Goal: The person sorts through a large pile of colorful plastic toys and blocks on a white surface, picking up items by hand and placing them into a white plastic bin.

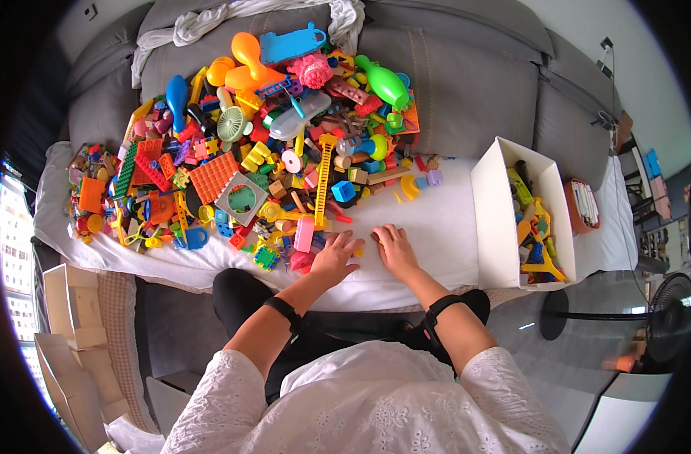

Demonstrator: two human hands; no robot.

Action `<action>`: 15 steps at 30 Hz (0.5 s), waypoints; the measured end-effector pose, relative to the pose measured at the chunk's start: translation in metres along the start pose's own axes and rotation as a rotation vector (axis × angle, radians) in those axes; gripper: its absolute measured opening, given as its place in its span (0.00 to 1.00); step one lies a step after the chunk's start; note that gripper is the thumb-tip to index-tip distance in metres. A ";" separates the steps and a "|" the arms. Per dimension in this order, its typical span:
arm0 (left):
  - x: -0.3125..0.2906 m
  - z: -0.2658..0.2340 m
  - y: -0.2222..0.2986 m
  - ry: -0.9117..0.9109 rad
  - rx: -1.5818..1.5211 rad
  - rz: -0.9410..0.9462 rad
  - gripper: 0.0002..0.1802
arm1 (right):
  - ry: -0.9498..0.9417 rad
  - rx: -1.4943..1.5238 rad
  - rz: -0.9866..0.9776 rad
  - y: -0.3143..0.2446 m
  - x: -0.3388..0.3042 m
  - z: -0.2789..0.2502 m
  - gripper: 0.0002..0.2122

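Both hands are laid flat on the white sheet [436, 227]. Left hand [335, 256]: fingers spread, nothing clamped; a small yellow piece [358, 252] lies just beside its fingertips, a pink block [304, 234] near them. Right hand [395, 248]: fingers loosely together, its fingertips over an orange bit [375, 236]; grip cannot be told. The toy pile [262, 144] is heaped beyond the fingers; a white box [500, 219] stands right of them.

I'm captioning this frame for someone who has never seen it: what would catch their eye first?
A big heap of bright plastic toys covers the white sheet on the grey sofa. To the right stands a white box, partly filled with toys. At the heap's near edge, the left hand and right hand rest open on the sheet, a small yellow piece between them.
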State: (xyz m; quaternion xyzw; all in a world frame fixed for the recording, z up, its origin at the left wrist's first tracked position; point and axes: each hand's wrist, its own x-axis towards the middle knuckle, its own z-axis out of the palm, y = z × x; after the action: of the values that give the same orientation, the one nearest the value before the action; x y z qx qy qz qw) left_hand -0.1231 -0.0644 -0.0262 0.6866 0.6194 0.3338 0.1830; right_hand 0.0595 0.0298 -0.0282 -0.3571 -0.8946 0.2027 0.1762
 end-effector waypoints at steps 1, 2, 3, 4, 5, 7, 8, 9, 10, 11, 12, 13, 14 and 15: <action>0.000 0.000 0.005 0.028 0.158 0.083 0.16 | 0.055 0.015 0.055 0.000 0.000 -0.001 0.16; 0.002 0.001 0.006 0.025 0.156 0.088 0.16 | 0.058 0.013 0.059 0.007 0.003 0.003 0.16; 0.008 0.002 0.006 -0.038 0.167 0.083 0.16 | 0.149 0.111 0.114 0.023 0.006 0.011 0.15; 0.007 0.004 -0.001 -0.095 0.188 0.062 0.16 | 0.230 0.218 0.155 0.026 0.011 0.014 0.14; 0.007 0.007 -0.007 -0.096 0.191 0.067 0.16 | 0.236 0.219 0.157 0.029 0.010 0.013 0.14; 0.005 0.013 -0.027 -0.006 -0.111 -0.051 0.17 | -0.008 0.926 0.666 0.027 0.011 0.006 0.15; 0.006 0.014 -0.031 0.017 -0.141 -0.085 0.15 | -0.012 1.030 0.670 0.028 0.008 0.006 0.17; 0.012 0.014 -0.022 0.008 -0.144 -0.077 0.15 | -0.001 1.031 0.677 0.030 0.000 0.005 0.17; 0.020 0.008 -0.010 -0.084 -0.360 -0.368 0.14 | 0.024 1.107 0.670 0.029 -0.007 0.004 0.17; 0.027 0.003 0.001 -0.177 -0.571 -0.661 0.14 | 0.050 1.184 0.662 0.029 -0.012 0.003 0.17; 0.031 0.002 0.002 -0.218 -0.652 -0.687 0.12 | 0.056 1.189 0.657 0.028 -0.013 0.003 0.17; 0.031 0.002 0.004 -0.218 -0.645 -0.682 0.12 | 0.035 1.288 0.679 0.027 -0.014 0.003 0.17; 0.032 0.002 0.007 -0.246 -0.924 -0.772 0.12 | 0.014 1.386 0.699 0.028 -0.016 0.002 0.17; 0.035 0.001 0.014 -0.280 -1.206 -0.856 0.12 | 0.027 1.389 0.698 0.029 -0.019 0.000 0.17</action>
State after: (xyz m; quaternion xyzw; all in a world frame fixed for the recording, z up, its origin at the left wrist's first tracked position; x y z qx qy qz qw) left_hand -0.1120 -0.0324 -0.0099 0.2025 0.5130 0.4243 0.7182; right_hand 0.0894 0.0359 -0.0454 -0.4283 -0.3959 0.7563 0.2963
